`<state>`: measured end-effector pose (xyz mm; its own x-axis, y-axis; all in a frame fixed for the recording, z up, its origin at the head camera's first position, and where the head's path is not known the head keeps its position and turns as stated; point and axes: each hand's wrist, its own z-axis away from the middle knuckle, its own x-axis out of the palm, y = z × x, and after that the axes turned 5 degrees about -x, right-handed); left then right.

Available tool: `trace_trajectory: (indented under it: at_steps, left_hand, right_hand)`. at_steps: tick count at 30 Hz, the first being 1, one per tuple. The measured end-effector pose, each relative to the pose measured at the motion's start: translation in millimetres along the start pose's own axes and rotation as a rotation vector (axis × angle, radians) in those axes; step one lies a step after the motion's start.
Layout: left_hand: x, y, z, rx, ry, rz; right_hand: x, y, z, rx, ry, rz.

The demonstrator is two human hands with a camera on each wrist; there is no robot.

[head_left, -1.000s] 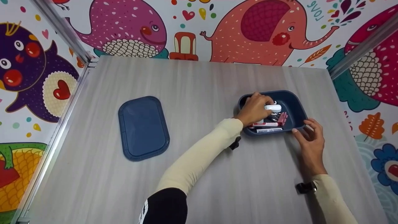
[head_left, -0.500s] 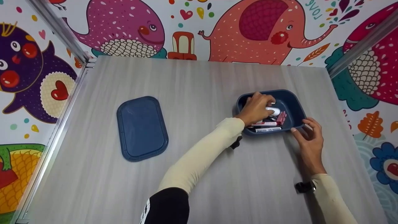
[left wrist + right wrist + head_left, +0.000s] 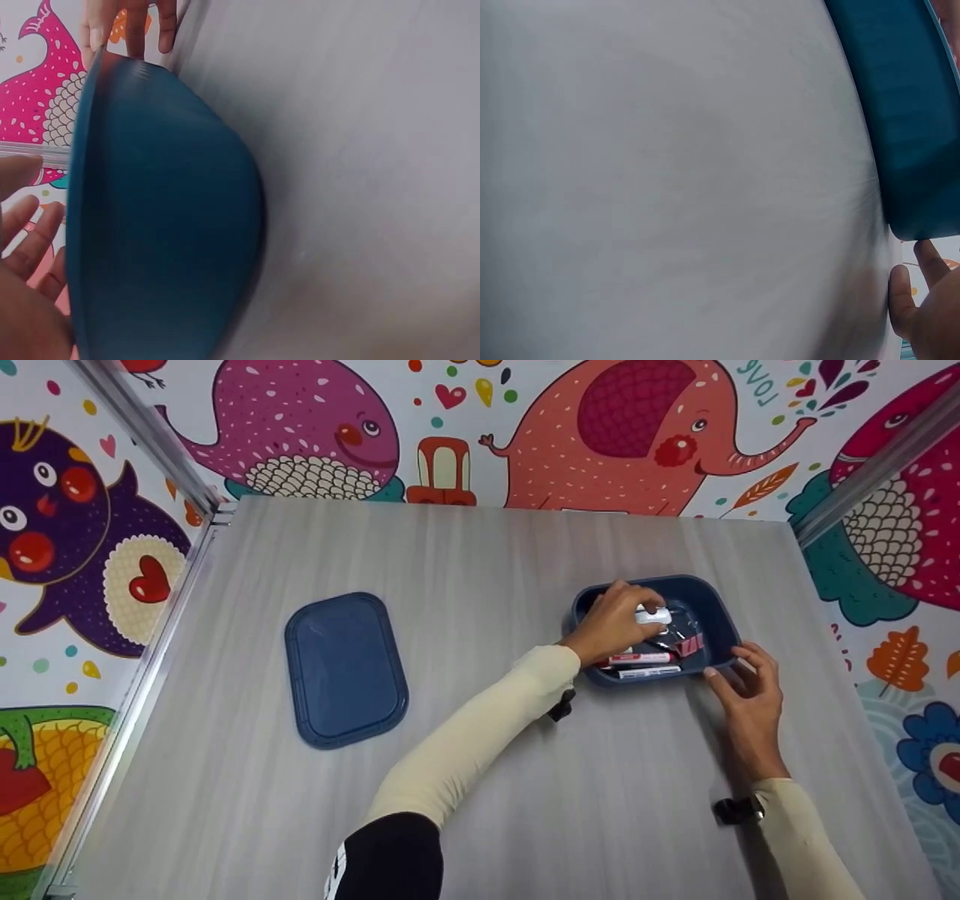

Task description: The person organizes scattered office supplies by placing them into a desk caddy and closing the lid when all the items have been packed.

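A dark blue plastic box stands right of centre on the table in the head view. My left hand reaches over its left side. Its thumb and index finger pinch a small white rounded object, whose kind is unclear. Below it in the box lie a red-and-white marker, a white marker with dark print and a pink piece with clear plastic beside it. At the box's near right corner my right hand holds the rim with thumb and fingers. The left wrist view shows the box's outer wall.
A matching blue lid lies flat on the left part of the grey wood-grain table. Metal frame posts and walls with cartoon animals border the table at the back and sides.
The white object shifted slightly towards the box's near side, then back up with my left fingers. The pink piece has turned and slid a little right. My right hand stays at the corner.
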<state>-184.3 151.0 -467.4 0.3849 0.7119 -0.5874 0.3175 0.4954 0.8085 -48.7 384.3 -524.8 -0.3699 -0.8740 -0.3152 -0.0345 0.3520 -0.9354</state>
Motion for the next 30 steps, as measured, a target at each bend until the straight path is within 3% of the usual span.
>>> trace_trajectory:
  at_steps: [7, 13, 30]
  left_hand:
    - [-6.4, 1.0, 12.1, 0.075, 0.067, 0.117]
    - [-9.7, 2.6, 20.0, 0.127, 0.09, 0.149]
    - [-18.1, -6.4, 44.8, 0.107, 0.145, 0.145]
  right_hand:
    - [-0.3, 0.1, 0.0, 0.005, -0.001, 0.023]
    - [-0.3, 1.5, -1.3, -0.002, 0.018, -0.019]
    - [-0.6, 2.7, -0.5, 0.003, 0.015, -0.039]
